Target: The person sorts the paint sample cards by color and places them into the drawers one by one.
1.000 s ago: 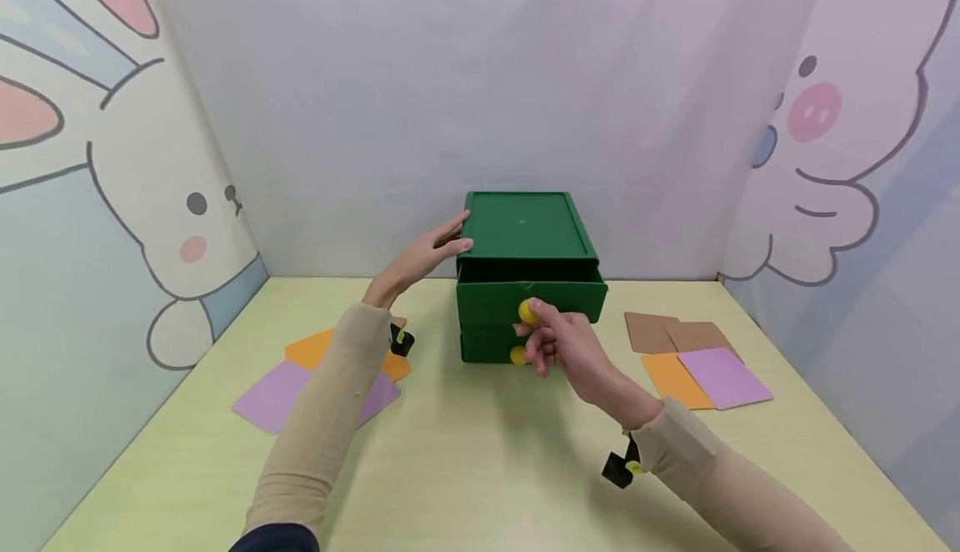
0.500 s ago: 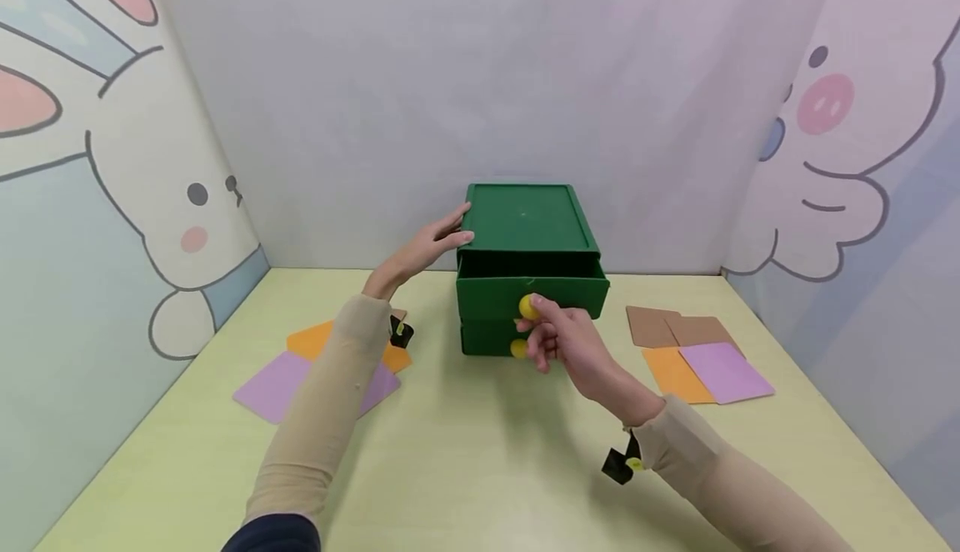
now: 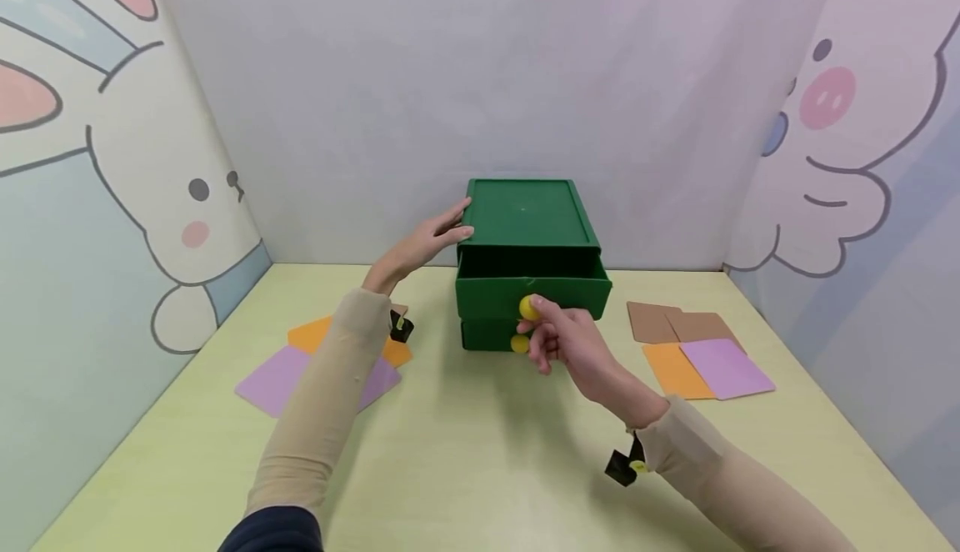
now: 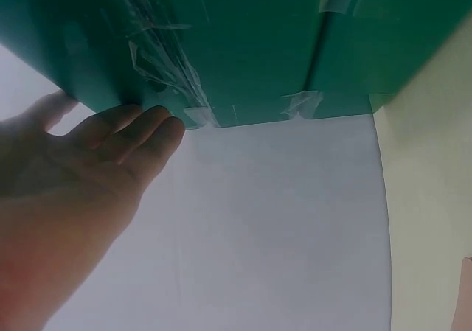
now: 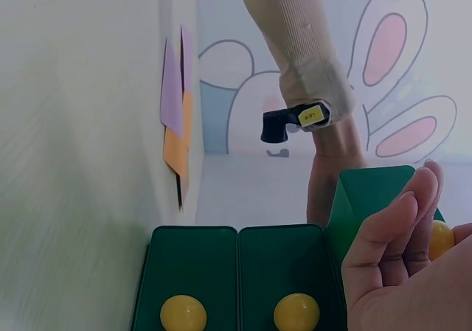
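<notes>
Fingers point(image 5: 383, 231) and thumb of the right hand point(image 3: 577, 345) pinch the yellow knob point(image 3: 528, 308) of the top drawer point(image 3: 487, 298); the left hand point(image 3: 422, 245), fingers nearly straight and gripping nothing, rests against the left side of the cabinet point(image 3: 528, 212). The drawer has slid slightly further out in the last half second and juts from the cabinet's front, so its opening seems well under way; two lower drawers point(image 5: 280, 265) look closed. The cabinet stands toward the back of the pale table point(image 3: 465, 469), cards point(image 3: 727, 368) flat on either side. Beyond is a plain wall point(image 3: 360, 102), cartoon animals point(image 3: 157, 160) flanking it.
</notes>
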`<state>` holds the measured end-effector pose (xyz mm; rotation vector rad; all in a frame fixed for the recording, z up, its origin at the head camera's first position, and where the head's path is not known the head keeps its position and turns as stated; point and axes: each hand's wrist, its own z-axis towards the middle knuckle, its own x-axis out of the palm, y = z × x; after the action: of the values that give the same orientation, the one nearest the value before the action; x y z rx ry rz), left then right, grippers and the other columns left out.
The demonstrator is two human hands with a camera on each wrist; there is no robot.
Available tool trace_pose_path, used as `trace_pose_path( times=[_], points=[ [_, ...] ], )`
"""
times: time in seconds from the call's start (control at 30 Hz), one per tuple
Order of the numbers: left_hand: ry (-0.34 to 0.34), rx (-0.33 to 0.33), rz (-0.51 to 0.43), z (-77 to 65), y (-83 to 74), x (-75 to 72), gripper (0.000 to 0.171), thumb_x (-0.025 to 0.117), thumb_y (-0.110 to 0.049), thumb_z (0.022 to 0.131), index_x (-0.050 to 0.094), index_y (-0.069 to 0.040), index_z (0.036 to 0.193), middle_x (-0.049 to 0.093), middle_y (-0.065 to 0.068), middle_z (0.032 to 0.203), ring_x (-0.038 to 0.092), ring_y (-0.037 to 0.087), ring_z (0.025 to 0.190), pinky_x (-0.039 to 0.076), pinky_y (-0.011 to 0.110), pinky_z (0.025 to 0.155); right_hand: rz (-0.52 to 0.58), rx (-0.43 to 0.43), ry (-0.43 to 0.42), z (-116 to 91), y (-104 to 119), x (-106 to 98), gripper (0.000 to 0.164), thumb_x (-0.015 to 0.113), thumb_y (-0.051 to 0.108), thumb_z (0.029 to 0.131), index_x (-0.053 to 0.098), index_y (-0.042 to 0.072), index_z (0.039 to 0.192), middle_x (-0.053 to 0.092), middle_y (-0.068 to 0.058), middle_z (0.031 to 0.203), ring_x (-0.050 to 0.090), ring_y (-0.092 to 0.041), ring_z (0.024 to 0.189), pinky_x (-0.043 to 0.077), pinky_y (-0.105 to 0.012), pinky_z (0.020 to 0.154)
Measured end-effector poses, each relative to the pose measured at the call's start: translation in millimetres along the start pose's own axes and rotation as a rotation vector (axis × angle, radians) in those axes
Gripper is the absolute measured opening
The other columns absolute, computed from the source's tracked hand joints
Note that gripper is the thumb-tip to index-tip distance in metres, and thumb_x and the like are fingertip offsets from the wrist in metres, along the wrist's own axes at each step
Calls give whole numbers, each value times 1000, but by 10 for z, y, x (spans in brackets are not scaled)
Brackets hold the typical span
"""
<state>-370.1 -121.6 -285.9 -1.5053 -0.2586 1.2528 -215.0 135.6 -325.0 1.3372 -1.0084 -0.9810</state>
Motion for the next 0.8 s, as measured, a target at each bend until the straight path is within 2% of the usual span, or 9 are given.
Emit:
trace_pose_path(
  times=[0.2, 0.43, 0.53, 0.67, 0.8],
  points=[
    [3, -4, 8, -19, -48, 3, 65, 43, -39, 102, 9, -31, 156, 8, -5, 164, 15, 19, 151, 20, 49, 121, -7, 12, 2, -38, 4, 11, 56, 49, 53, 96, 62, -2, 94, 59, 1, 55, 51, -13, 46, 49, -25, 53],
    [38, -12, 4, -114, -255, 14, 66, 41, -30, 103, 6, -19, 157, 5, 4, 164, 12, 25, 152, 19, 50, 121, -14, 11, 10, -88, -7, 8, 57, 48, 53, 97, 62, -2, 95, 59, 1, 55, 51, -13, 46, 49, -25, 53],
    [35, -15, 6, -90, -202, 14, 66, 41, -31, 103, 6, -20, 157, 5, 3, 164, 12, 24, 152, 19, 50, 121, -26, 14, 17, -116, -8, 10, 58, 47, 53, 97, 61, -3, 97, 59, 1, 55, 51, -13, 47, 50, -25, 55],
    [23, -8, 5, -25, -58, 11, 64, 41, -35, 103, 6, -28, 156, 4, -3, 164, 12, 21, 152, 18, 50, 121, -38, 18, 24, -142, -11, 13, 58, 47, 52, 98, 61, -4, 98, 58, 1, 55, 50, -13, 47, 50, -24, 55],
    [12, 3, -5, -4, 1, 3, 63, 42, -40, 102, 8, -34, 155, 6, -9, 163, 14, 19, 151, 18, 50, 121, -42, 15, 29, -159, -8, 21, 58, 47, 52, 98, 62, -5, 97, 58, 1, 54, 50, -13, 46, 49, -24, 55]
  ],
)
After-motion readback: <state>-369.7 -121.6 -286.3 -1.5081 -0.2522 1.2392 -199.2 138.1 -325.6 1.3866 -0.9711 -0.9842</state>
